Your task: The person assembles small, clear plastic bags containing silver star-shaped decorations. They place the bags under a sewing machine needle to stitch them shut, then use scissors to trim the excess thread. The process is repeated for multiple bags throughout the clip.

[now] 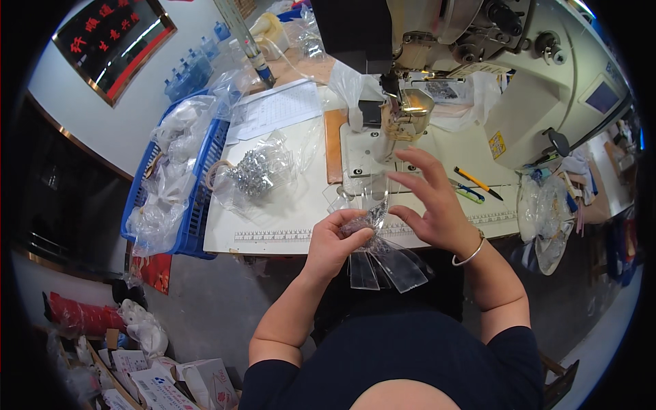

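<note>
Near the front edge of the white sewing table (273,205), my left hand (338,239) pinches a bundle of clear plastic strips (403,266). Their flat ends fan out below the fingers, over the table's edge. Silvery bits show at the gathered part, and one strip stands up toward the machine. My right hand (434,208) is open beside the bundle, its fingers spread and curved; whether a fingertip touches the upright strip I cannot tell. Just beyond both hands is the sewing machine's head (406,113). A pile of similar clear pieces with silver bits (256,171) lies to the left.
A blue basket (198,212) with clear bags stands at the table's left end. A printed paper (277,109) lies behind the pile. Right of my hands are an orange pen (478,183) and a small green-and-blue tool (470,195). A ruler strip (273,236) runs along the front edge.
</note>
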A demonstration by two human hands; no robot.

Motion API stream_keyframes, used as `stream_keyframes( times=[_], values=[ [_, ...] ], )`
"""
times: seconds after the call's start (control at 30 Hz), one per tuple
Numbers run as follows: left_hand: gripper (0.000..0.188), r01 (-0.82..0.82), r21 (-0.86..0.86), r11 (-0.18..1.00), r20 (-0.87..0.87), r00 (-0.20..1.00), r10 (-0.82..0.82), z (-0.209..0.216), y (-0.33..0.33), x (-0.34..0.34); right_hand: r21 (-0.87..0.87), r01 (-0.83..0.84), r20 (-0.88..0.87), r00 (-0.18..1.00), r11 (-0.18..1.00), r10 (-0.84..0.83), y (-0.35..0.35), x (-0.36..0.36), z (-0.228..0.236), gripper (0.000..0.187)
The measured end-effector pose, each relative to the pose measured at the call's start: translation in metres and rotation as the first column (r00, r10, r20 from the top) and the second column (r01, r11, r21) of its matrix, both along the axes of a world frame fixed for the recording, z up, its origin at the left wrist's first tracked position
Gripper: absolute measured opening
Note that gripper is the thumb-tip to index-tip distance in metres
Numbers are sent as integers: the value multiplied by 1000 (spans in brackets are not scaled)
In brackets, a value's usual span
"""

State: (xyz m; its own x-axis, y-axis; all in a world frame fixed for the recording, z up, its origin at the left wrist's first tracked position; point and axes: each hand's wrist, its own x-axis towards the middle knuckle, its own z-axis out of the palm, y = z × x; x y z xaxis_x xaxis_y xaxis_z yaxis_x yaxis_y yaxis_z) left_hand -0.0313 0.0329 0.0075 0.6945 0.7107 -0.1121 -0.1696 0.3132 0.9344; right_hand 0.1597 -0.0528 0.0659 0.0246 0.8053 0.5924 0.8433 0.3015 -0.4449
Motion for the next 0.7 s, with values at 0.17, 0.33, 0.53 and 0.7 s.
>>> stream_keyframes(
  times=[0.17,0.33,0.53,0.7],
  values=[
    [38,115,14,993,-70,991,-114,8,1,-5,-180,-139,223,959,974,178,7,-2,-1,37],
    [46,218,120,969,-180,964,-194,11,4,-8,-468,-271,49,942,841,331,15,0,-1,27],
    [51,265,166,950,-202,952,-231,10,7,-8,-520,-362,-221,932,774,287,17,4,-13,21],
    [49,274,94,957,-140,956,-260,4,11,-4,-335,-289,-172,954,897,244,14,0,-17,26]
  ],
)
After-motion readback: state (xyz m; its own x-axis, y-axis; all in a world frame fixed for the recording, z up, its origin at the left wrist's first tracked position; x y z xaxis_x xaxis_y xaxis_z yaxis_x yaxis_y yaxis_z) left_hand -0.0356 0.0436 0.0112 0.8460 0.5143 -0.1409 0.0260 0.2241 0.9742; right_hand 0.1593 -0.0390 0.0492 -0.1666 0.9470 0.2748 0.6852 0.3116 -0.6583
